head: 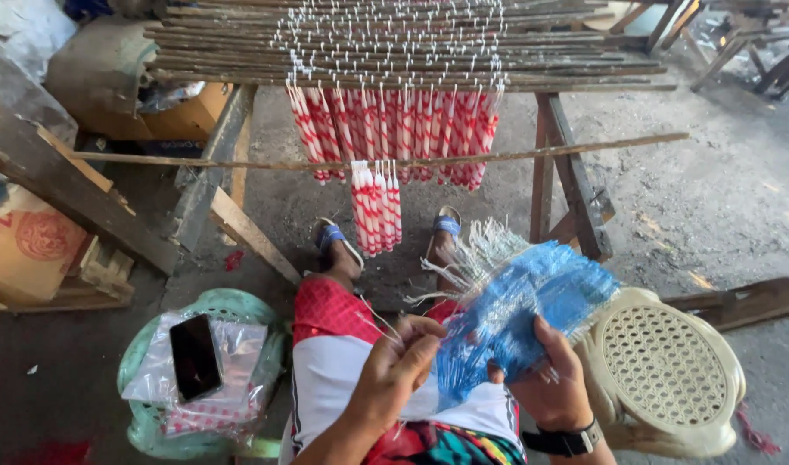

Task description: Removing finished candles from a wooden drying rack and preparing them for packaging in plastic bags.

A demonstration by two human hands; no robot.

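Observation:
My right hand (551, 386) grips a bundle of white strings wrapped in blue plastic (519, 314), held over my lap. My left hand (396, 366) pinches a single thin string drawn from that bundle, fingers closed on it. The loose white string ends (479, 250) fan out above the blue wrap. Ahead, a small bunch of red-and-white striped candles (376, 208) hangs by its wicks from a thin stick (532, 153). Many more striped candles (394, 129) hang from a rack of sticks (394, 43) behind it.
A green plastic stool (145, 430) at my left carries plastic bags and a black phone (195, 356). A cream plastic stool (670, 379) stands at my right. Wooden trestle legs (567, 172), planks (231, 138) and a cardboard box (24, 250) surround my sandalled feet (336, 241).

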